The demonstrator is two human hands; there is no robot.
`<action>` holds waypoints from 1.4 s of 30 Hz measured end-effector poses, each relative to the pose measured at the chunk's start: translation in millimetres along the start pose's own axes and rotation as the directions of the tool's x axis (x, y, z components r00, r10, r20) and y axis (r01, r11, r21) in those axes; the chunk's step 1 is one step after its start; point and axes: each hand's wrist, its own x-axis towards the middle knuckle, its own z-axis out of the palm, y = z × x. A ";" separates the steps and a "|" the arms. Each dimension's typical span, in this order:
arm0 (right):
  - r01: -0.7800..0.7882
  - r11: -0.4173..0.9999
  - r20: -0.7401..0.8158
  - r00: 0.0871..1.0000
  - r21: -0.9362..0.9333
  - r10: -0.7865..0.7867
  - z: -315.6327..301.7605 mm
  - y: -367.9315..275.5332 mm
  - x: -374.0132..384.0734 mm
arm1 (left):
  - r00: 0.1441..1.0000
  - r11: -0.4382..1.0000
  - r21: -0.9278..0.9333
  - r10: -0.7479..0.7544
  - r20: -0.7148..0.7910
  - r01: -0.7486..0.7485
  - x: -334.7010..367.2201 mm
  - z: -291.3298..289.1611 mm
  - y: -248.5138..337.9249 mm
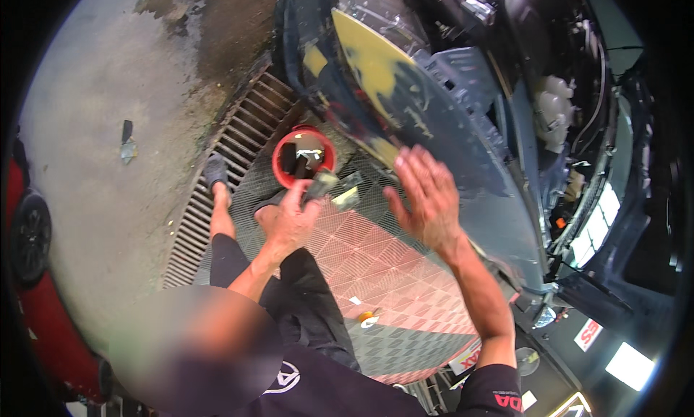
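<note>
Workshop floor (94,193), left hand (287,225) holding dark block (321,185), right hand (431,200) at panel (463,153)

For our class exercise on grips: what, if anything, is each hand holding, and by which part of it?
The left hand holds a dark block by its near end. The right hand, open over the car panel, holds nothing.

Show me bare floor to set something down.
The concrete floor between the drain grate and the red car is mostly bare. So is pink matting between the orange roll and the right forearm. Crowded: around the red bucket, by the left hand.
</note>
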 end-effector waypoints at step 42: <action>-0.068 -0.790 0.791 -0.012 0.609 0.611 463.5 -201.5 -265.4 | 0.995 0.673 0.737 -0.099 0.009 0.061 317.6 49.3 -394.3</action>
